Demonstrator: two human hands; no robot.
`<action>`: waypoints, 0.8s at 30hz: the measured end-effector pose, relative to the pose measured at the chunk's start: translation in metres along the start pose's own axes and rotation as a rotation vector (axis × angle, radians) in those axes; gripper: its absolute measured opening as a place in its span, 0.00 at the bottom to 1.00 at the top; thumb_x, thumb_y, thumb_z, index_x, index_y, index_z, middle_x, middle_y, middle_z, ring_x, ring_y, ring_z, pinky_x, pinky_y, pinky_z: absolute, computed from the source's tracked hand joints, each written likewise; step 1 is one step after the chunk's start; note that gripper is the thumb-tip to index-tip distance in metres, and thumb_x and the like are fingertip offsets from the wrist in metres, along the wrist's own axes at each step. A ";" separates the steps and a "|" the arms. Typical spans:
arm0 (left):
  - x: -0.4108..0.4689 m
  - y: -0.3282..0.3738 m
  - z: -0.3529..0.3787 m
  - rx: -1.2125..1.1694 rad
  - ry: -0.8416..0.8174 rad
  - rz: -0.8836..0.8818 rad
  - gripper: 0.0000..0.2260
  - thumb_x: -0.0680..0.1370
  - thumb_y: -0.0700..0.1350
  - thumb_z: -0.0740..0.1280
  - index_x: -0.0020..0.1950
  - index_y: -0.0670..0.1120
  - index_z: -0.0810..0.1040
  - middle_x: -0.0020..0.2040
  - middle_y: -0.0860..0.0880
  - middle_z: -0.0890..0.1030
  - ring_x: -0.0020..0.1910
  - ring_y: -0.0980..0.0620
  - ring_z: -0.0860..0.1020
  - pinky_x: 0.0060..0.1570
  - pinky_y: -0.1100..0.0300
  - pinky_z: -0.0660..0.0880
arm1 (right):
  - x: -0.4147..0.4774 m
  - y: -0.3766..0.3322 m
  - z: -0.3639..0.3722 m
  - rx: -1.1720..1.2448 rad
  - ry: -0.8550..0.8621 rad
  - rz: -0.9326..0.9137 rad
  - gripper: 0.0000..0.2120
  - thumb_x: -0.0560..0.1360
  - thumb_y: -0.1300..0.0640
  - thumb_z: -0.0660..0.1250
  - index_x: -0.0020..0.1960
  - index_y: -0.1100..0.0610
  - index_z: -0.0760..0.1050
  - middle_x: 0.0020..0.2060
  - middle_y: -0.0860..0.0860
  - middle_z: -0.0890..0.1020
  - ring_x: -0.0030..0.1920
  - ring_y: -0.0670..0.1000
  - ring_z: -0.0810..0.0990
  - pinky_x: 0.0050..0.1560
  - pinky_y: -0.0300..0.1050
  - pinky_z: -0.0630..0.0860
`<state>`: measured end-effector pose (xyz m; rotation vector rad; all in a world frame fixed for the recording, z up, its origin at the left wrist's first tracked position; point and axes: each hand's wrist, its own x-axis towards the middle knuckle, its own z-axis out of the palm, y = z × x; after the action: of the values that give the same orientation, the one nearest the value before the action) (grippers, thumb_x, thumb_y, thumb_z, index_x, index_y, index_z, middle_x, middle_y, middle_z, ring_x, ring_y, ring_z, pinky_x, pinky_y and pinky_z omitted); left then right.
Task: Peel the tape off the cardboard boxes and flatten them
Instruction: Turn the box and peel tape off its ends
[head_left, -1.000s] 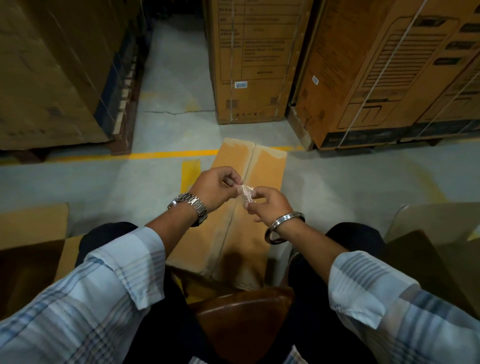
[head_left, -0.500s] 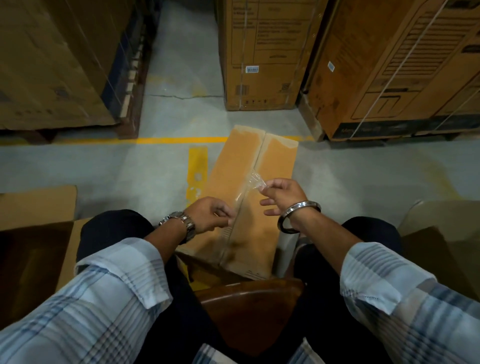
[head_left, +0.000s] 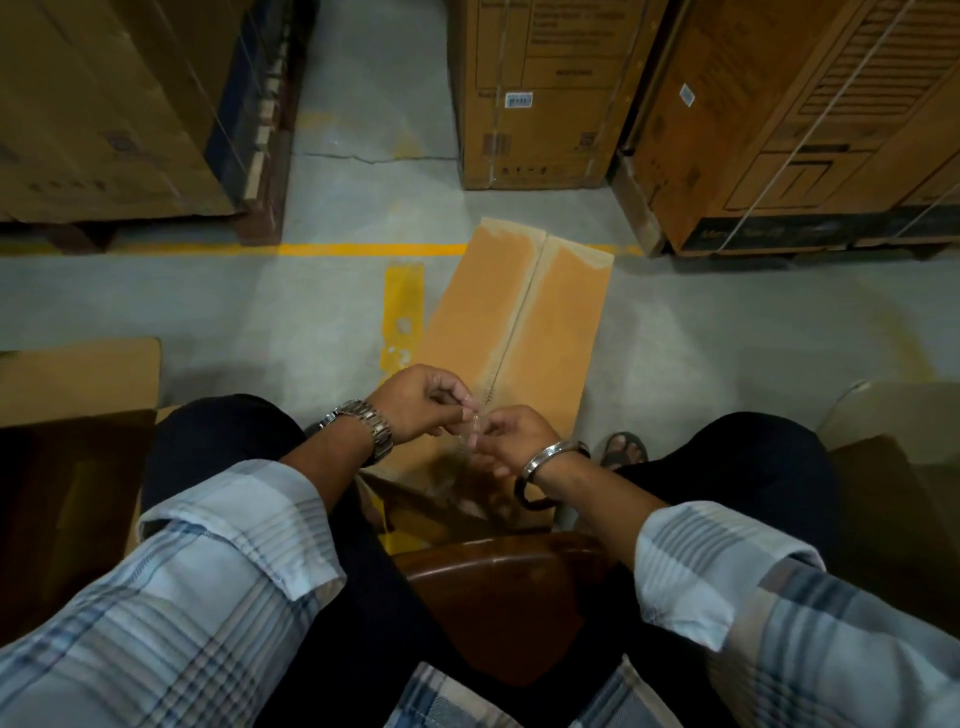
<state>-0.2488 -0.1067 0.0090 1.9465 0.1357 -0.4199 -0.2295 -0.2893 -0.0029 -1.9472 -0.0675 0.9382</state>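
The left hand (head_left: 415, 405) and right hand (head_left: 514, 436) meet just above the knees, each pinching with thumb and fingertips the same small wad of clear tape (head_left: 471, 425); the other fingers are loosely curled. Half a second ago the hands were apart: the left rested down on the box while the right drew a clear strip up off it. Now both have come together on the strip, which looks bunched rather than stretched. I judge the strip is free of the cardboard and is being balled up to throw away.

Below the hands is the front edge of a brown wooden chair (head_left: 498, 587). Just past them the long cardboard box (head_left: 561, 332) lies on the concrete floor between the person's legs, its near end under the hands. Its centre seam (head_left: 524, 312) shows pale tracks and no shine, so this face seems stripped. The flaps meet along it, so what is inside is hidden. It keeps its full shape and is not yet flattened.

An open carton (head_left: 78, 379) stands at the left knee and another carton (head_left: 893, 410) at the right. Both interiors are too dark to tell what they hold.

Beyond the yellow floor line (head_left: 363, 249) stand tall strapped cartons (head_left: 530, 104), all closed.
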 end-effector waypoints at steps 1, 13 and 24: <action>-0.001 0.001 -0.002 0.022 0.044 0.027 0.02 0.76 0.39 0.73 0.47 0.41 0.84 0.40 0.45 0.86 0.38 0.52 0.85 0.38 0.60 0.79 | 0.002 0.000 0.002 0.093 0.025 0.033 0.05 0.76 0.64 0.71 0.42 0.57 0.80 0.36 0.58 0.81 0.39 0.57 0.80 0.31 0.43 0.73; 0.001 0.023 -0.011 0.057 0.556 0.272 0.08 0.75 0.56 0.73 0.41 0.53 0.82 0.41 0.54 0.83 0.39 0.54 0.83 0.43 0.49 0.82 | 0.003 -0.066 -0.033 0.118 0.211 -0.135 0.08 0.77 0.59 0.72 0.39 0.56 0.79 0.38 0.57 0.87 0.36 0.56 0.86 0.39 0.50 0.80; -0.001 0.002 -0.012 0.575 0.253 0.332 0.15 0.75 0.58 0.71 0.58 0.53 0.79 0.58 0.54 0.80 0.59 0.50 0.77 0.58 0.52 0.75 | -0.022 -0.049 -0.079 0.423 0.323 -0.009 0.04 0.77 0.64 0.71 0.45 0.61 0.76 0.41 0.62 0.84 0.33 0.57 0.84 0.36 0.54 0.83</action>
<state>-0.2466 -0.0964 0.0155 2.5282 -0.1654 0.0201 -0.1796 -0.3287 0.0682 -1.6733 0.2863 0.5647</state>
